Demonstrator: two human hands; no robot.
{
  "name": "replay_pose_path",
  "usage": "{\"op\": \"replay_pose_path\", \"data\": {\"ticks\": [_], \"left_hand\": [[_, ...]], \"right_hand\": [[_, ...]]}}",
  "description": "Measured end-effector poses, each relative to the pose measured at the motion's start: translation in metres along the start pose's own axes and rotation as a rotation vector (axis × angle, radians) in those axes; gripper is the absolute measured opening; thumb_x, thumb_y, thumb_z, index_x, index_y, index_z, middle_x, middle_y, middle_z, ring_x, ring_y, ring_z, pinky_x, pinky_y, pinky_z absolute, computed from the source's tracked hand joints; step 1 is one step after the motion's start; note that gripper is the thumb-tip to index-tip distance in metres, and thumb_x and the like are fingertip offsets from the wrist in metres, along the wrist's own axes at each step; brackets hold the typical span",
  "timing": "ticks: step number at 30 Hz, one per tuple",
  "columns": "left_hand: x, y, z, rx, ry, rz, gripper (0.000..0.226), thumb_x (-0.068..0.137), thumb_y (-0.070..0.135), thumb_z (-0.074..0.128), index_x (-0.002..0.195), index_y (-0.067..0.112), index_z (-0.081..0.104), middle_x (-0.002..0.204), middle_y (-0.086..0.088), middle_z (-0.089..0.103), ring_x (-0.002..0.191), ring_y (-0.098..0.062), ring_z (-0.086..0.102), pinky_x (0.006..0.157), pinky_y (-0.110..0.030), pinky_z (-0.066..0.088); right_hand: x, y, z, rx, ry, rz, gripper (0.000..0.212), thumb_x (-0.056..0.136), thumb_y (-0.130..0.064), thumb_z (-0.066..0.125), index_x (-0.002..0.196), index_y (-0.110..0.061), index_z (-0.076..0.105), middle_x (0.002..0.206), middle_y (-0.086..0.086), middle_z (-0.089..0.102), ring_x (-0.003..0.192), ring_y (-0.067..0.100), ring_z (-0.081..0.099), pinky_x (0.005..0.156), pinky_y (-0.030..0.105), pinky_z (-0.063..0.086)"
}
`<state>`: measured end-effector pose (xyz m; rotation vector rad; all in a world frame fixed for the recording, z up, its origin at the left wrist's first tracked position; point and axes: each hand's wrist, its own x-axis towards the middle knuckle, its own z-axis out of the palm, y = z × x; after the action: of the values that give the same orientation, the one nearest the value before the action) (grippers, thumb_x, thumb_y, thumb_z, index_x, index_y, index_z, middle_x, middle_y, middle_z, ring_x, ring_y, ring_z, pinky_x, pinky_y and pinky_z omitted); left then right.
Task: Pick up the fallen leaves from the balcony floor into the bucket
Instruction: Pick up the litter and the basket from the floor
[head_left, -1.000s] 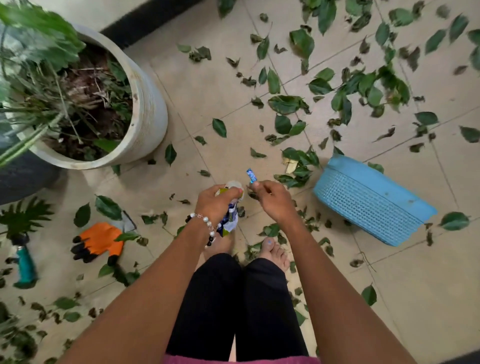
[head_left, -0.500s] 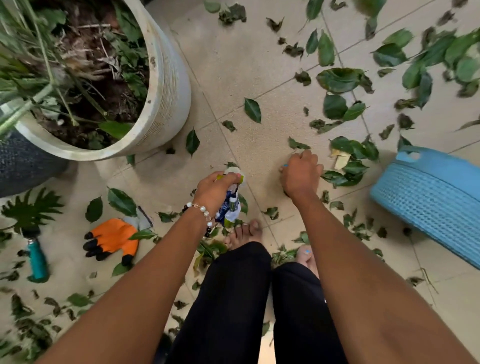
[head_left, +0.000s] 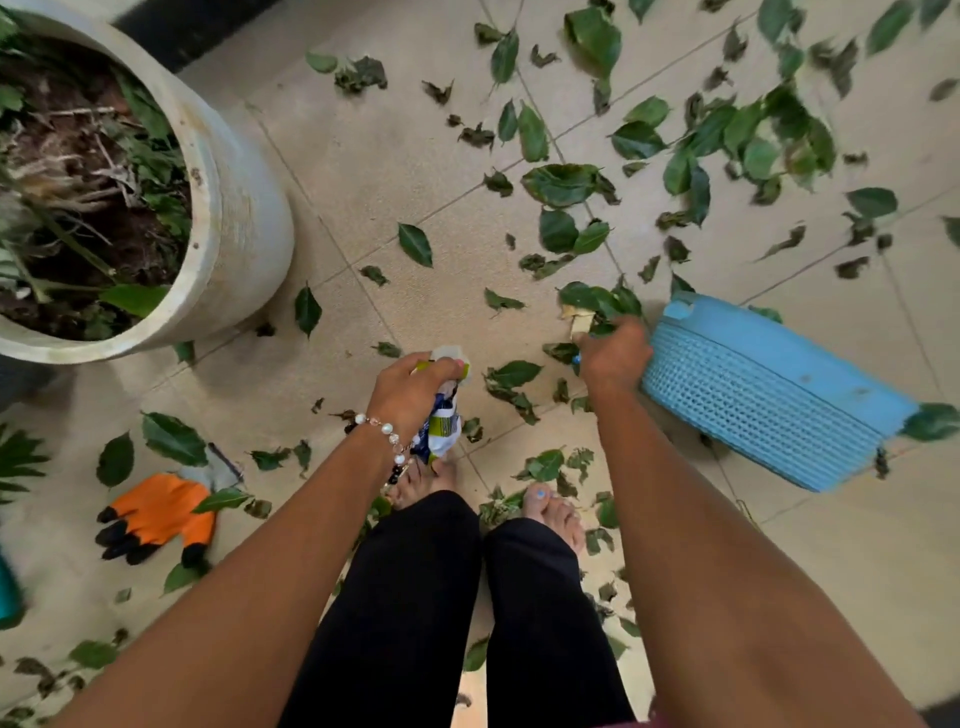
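Green fallen leaves lie scattered over the beige tiled floor, thickest at the upper right. A blue woven basket lies tipped on the floor at the right. My right hand is low beside the basket's left end, fingers curled at a clump of leaves and a pale scrap. A bit of blue scrap shows under its thumb. My left hand is shut on a crumpled white, blue and yellow wrapper above my feet.
A large pale plant pot with soil stands at the upper left. An orange and black glove lies at the lower left, with a teal tool at the frame edge. My bare feet stand among leaves.
My right hand has moved right and away from the left hand, down to the leaf clump beside the basket. The left hand still holds the wrapper. The view shifted.
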<state>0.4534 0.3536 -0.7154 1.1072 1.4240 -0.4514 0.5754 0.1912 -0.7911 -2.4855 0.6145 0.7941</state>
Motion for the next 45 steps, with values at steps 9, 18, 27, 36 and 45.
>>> {"op": "replay_pose_path", "data": {"ticks": [9,18,27,36,45], "left_hand": [[0.017,-0.006,0.012,0.081,-0.027,0.050,0.028,0.082,0.021,0.073,0.108,0.011,0.069,0.095,-0.006,0.069,0.076,-0.017,0.065,0.069,-0.025,0.054],[-0.052,0.018,-0.006,0.028,0.007,0.013,0.024,0.081,0.021,0.075,0.102,0.012,0.066,0.084,-0.002,0.066,0.070,-0.013,0.061,0.062,-0.022,0.050],[-0.212,0.099,-0.035,0.061,-0.055,0.088,0.037,0.086,0.029,0.068,0.114,0.006,0.066,0.116,-0.009,0.064,0.092,-0.022,0.060,0.067,-0.020,0.048],[-0.400,0.184,-0.041,-0.098,-0.194,0.142,0.035,0.066,0.046,0.078,0.084,0.016,0.073,0.110,-0.035,0.057,0.086,-0.036,0.056,0.079,-0.042,0.043],[-0.558,0.191,0.024,-0.205,-0.347,0.241,0.022,0.085,0.031,0.068,0.090,0.009,0.072,0.090,-0.014,0.069,0.076,-0.028,0.064,0.077,-0.041,0.056]], "right_hand": [[0.021,-0.003,0.029,-0.121,0.010,-0.030,0.021,0.089,-0.011,0.065,0.109,-0.004,0.065,0.109,0.012,0.065,0.087,0.017,0.055,0.068,0.023,0.039],[-0.056,-0.004,-0.048,0.286,-0.143,-0.129,0.019,0.083,-0.010,0.073,0.102,-0.008,0.073,0.094,0.005,0.072,0.079,0.017,0.067,0.078,0.036,0.059],[-0.216,-0.061,-0.203,0.582,-0.438,-0.019,0.019,0.084,0.004,0.067,0.103,0.004,0.066,0.094,0.011,0.067,0.077,0.014,0.063,0.061,0.021,0.055],[-0.359,-0.130,-0.377,0.486,-0.270,-0.292,0.016,0.079,-0.003,0.075,0.088,-0.015,0.070,0.085,0.007,0.072,0.084,0.025,0.070,0.074,0.038,0.059],[-0.431,-0.125,-0.476,1.157,-0.042,0.157,0.021,0.089,-0.002,0.054,0.074,-0.012,0.065,0.073,0.005,0.065,0.068,0.022,0.059,0.070,0.038,0.053]]}}
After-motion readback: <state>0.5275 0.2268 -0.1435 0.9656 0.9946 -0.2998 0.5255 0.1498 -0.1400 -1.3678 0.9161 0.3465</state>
